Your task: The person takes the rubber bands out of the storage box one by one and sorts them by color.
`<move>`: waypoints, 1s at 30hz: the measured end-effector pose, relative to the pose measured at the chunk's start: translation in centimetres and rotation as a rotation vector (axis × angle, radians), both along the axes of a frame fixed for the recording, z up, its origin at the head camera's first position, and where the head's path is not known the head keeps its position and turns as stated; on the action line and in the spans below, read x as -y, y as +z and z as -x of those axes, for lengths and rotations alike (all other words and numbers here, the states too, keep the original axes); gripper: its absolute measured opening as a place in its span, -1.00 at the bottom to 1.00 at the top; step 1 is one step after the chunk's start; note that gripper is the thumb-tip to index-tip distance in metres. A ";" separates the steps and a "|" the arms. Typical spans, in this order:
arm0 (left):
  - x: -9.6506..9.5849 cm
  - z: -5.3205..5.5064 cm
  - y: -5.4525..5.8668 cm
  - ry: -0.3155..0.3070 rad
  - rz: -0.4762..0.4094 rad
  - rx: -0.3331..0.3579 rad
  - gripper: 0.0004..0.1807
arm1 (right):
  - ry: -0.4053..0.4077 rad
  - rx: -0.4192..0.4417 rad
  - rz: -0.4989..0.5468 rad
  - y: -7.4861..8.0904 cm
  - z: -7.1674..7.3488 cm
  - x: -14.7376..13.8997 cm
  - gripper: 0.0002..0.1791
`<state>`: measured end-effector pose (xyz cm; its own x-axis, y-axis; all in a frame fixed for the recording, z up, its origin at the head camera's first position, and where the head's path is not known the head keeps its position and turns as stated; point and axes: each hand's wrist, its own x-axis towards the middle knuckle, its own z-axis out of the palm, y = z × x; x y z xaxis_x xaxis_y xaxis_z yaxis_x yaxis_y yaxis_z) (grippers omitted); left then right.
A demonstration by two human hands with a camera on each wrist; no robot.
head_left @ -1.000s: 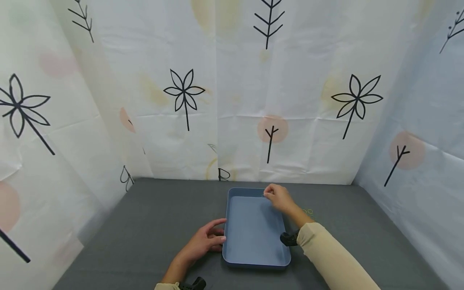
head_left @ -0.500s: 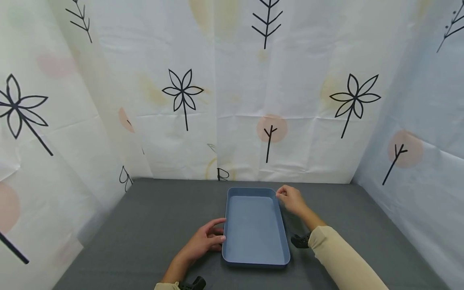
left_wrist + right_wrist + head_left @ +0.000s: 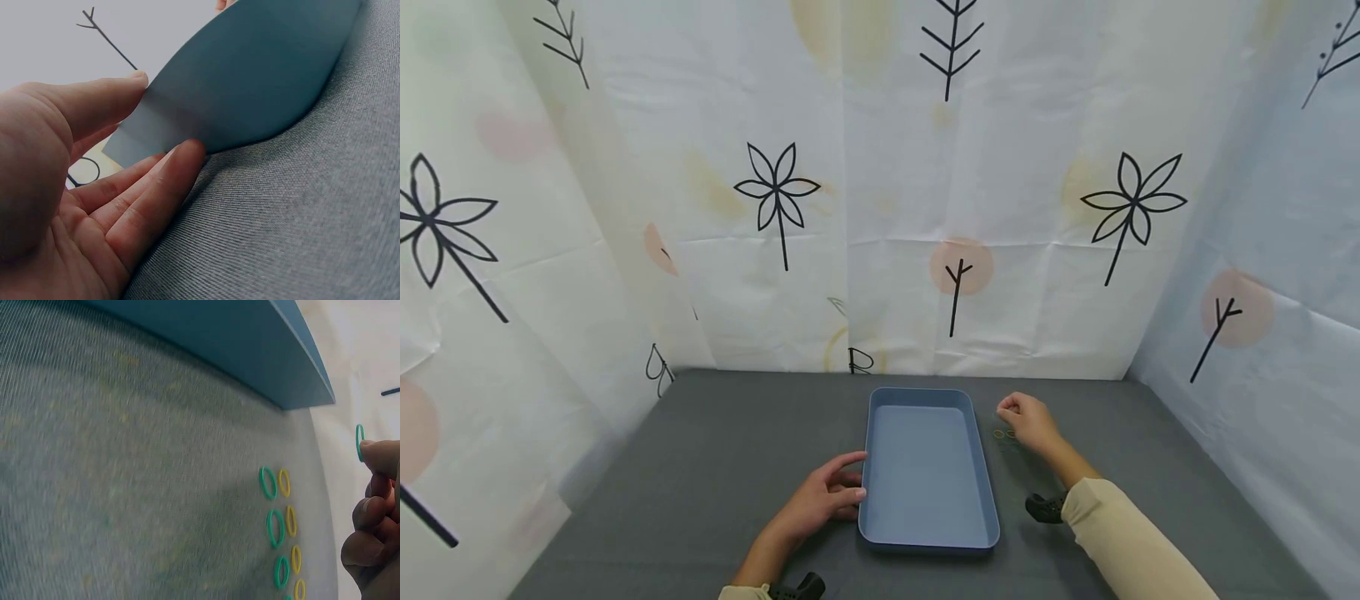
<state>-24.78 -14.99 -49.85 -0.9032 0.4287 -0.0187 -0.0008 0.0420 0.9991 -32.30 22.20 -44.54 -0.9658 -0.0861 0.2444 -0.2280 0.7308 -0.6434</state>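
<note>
A blue rectangular tray (image 3: 930, 475) lies on the dark grey cloth. My left hand (image 3: 817, 502) rests against its left side; in the left wrist view the fingertips (image 3: 189, 153) touch the tray wall (image 3: 237, 81) near the base and rim. My right hand (image 3: 1032, 423) is off the tray's right side, over the cloth. Between thumb and finger it pinches a small, thin green ring (image 3: 359, 443). Below that hand, more green rings (image 3: 275, 529) and yellow rings (image 3: 291, 520) lie in two rows on the cloth.
The grey cloth (image 3: 752, 433) spreads around the tray on all sides. Behind it and at both sides rise white fabric walls (image 3: 880, 200) printed with plant outlines and pale spots.
My right hand has moved rightward and slightly nearer, from over the tray's far right corner to beside the tray near the rings. The left hand and the tray stay put.
</note>
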 end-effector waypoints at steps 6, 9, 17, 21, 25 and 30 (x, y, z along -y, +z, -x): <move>0.0 -0.1 0.1 -0.002 0.000 0.003 -0.36 | -0.028 0.006 -0.022 -0.6 -0.1 -1.2 -0.91; 0.0 -0.2 0.1 -0.006 -0.001 0.001 -0.35 | -0.040 0.006 -0.021 -1.0 -0.2 -1.8 -0.92; 0.0 -0.1 0.0 -0.015 -0.016 -0.006 -0.36 | -0.060 -0.003 -0.029 -1.5 -0.8 -3.4 -0.91; 0.0 -0.1 0.2 -0.013 -0.009 0.003 -0.36 | -0.076 0.020 -0.038 -1.8 -1.1 -4.1 -0.90; 0.1 -0.1 0.4 -0.010 0.002 0.003 -0.35 | -0.092 0.020 -0.048 -2.1 -1.3 -4.7 -0.90; 0.1 -0.2 0.4 -0.016 0.004 -0.002 -0.36 | -0.109 0.023 -0.063 -2.4 -1.7 -5.4 -0.90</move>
